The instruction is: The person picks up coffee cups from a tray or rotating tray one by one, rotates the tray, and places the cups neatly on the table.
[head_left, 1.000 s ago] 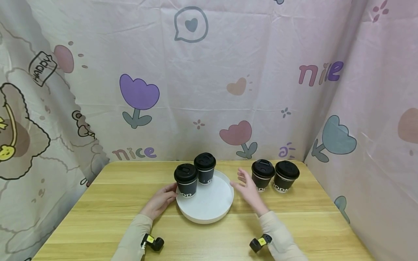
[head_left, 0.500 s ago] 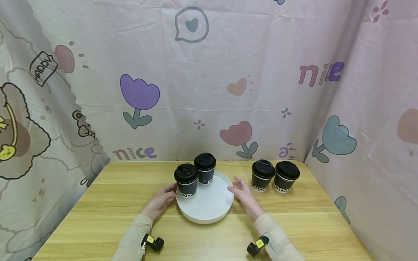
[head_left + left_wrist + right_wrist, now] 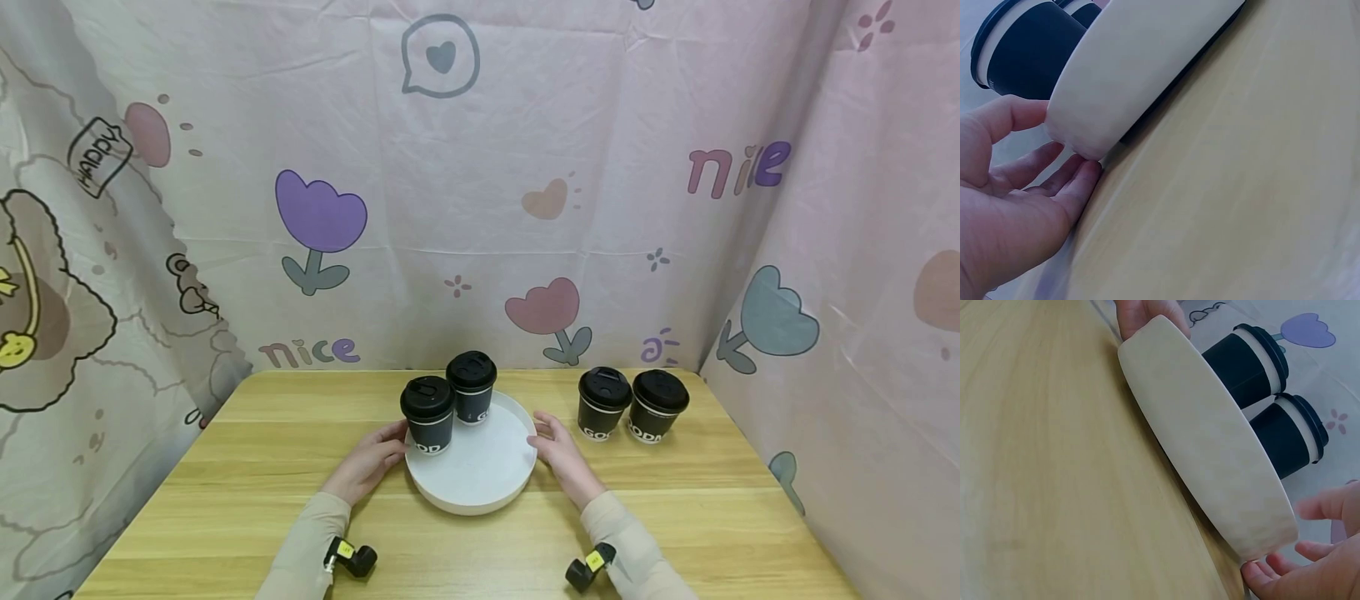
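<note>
A round white tray (image 3: 480, 475) with a low wall rests on the wooden table. Two dark paper cups with black lids stand upright at its left back: a nearer cup (image 3: 427, 417) and a farther cup (image 3: 471, 387). My left hand (image 3: 367, 467) holds the tray's left side, its thumb (image 3: 1019, 115) against the wall and fingertips at the bottom edge. On the opposite side my right hand (image 3: 562, 458) grips the tray's edge, thumb (image 3: 1319, 506) by the rim and fingertips low. Beneath the tray the fingertips are partly hidden.
Two more lidded cups, a left one (image 3: 603, 404) and a right one (image 3: 657, 406), stand side by side on the table (image 3: 300, 433) to the right of the tray. A printed curtain (image 3: 450, 208) hangs behind the table and along both sides.
My right hand has come left and down a little to the tray's right edge, its fingers closing in on it. The left hand, tray and cups have stayed put.
</note>
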The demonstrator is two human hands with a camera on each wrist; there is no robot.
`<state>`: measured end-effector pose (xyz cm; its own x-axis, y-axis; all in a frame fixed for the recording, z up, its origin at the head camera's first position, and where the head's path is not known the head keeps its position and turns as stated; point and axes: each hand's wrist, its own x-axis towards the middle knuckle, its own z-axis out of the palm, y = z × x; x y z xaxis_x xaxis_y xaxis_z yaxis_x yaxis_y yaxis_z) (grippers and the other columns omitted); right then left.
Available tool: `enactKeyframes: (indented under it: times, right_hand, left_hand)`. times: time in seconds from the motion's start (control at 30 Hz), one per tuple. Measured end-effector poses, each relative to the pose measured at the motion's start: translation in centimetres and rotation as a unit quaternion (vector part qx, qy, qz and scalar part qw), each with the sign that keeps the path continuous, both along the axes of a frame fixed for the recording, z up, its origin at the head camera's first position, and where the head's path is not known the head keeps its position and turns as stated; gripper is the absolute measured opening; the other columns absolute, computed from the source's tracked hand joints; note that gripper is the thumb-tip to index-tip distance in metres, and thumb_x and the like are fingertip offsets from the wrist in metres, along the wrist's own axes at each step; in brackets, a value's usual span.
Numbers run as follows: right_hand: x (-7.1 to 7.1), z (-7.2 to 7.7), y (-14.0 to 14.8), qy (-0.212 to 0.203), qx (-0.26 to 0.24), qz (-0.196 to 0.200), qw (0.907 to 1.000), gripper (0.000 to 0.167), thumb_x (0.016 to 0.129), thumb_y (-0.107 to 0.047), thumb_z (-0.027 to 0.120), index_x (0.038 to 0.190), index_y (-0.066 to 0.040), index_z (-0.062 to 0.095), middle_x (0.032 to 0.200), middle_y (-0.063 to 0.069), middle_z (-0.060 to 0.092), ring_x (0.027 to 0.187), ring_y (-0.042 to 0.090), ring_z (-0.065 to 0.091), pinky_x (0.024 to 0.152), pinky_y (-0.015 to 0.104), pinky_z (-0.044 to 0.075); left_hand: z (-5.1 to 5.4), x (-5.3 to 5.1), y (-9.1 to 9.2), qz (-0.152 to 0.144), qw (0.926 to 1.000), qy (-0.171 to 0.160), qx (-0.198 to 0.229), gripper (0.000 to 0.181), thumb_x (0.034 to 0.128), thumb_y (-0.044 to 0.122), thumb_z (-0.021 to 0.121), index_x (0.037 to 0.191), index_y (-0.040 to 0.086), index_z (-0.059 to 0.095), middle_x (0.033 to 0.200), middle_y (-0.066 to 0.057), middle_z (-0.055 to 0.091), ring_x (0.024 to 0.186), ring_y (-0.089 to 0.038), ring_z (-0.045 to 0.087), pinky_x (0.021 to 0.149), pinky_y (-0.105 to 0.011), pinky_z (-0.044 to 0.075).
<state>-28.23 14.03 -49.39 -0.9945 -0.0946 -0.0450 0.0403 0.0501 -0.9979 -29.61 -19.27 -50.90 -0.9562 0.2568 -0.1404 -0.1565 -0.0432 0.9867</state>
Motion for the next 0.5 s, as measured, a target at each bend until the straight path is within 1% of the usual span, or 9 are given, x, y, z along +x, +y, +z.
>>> enactKeyframes:
  times: [0.1,0.2,0.27,0.37,0.43,0.5]
  right_hand:
    - [0.0,-0.2,0.1,0.008,-0.003,0.005,1.0000,0.058,0.093,-0.001,0.048,0.146,0.009,0.029,0.141,0.035,0.038,0.126,0.042,0.046,0.100,0.042,0.047]
    - [0.0,-0.2,0.2,0.012,-0.007,0.007,0.9999,0.057,0.092,0.001,0.047,0.145,0.009,0.029,0.140,0.036,0.038,0.125,0.043,0.046,0.097,0.040,0.049]
    - [-0.1,-0.2,0.3,0.014,-0.008,0.008,0.9998,0.057,0.092,0.002,0.046,0.145,0.009,0.030,0.140,0.036,0.038,0.125,0.043,0.046,0.097,0.040,0.049]
    - [-0.1,-0.2,0.3,0.011,-0.008,0.010,0.9999,0.057,0.092,0.001,0.047,0.145,0.009,0.030,0.141,0.036,0.038,0.125,0.043,0.046,0.098,0.042,0.049]
    - [-0.1,-0.2,0.3,0.008,-0.008,0.009,0.9999,0.057,0.092,0.001,0.047,0.145,0.008,0.031,0.141,0.035,0.038,0.125,0.042,0.047,0.099,0.041,0.049]
    - [-0.2,-0.3,0.3,0.005,-0.006,0.009,0.9999,0.057,0.092,0.000,0.047,0.146,0.008,0.031,0.141,0.035,0.039,0.125,0.042,0.047,0.099,0.040,0.049]
  left_hand:
    - [0.0,0.0,-0.1,-0.004,1.0000,0.003,-0.003,0.070,0.0891,-0.001,0.052,0.150,-0.010,0.018,0.157,-0.031,0.020,0.144,-0.037,0.025,0.118,-0.043,0.032]
    - [0.2,-0.1,-0.3,-0.014,0.9998,0.007,-0.008,0.069,0.0908,-0.001,0.052,0.150,-0.010,0.018,0.155,-0.032,0.022,0.141,-0.034,0.032,0.115,-0.038,0.038]
    - [0.4,-0.1,-0.5,-0.012,0.9999,0.006,-0.010,0.068,0.0916,0.000,0.053,0.150,-0.009,0.020,0.154,-0.031,0.025,0.136,-0.030,0.039,0.112,-0.036,0.042]
    - [1.1,0.0,-1.0,-0.014,0.9995,0.008,-0.026,0.066,0.0938,0.004,0.054,0.151,-0.006,0.022,0.154,-0.031,0.026,0.135,-0.030,0.043,0.111,-0.038,0.043]
    - [1.8,0.2,-1.4,-0.009,0.9992,0.011,-0.038,0.065,0.0951,0.006,0.054,0.151,-0.004,0.023,0.155,-0.029,0.026,0.135,-0.034,0.043,0.112,-0.042,0.041]
    - [2.6,0.4,-2.0,-0.005,0.9985,0.014,-0.052,0.063,0.0964,0.008,0.053,0.152,0.000,0.024,0.156,-0.026,0.026,0.137,-0.038,0.040,0.114,-0.046,0.039]
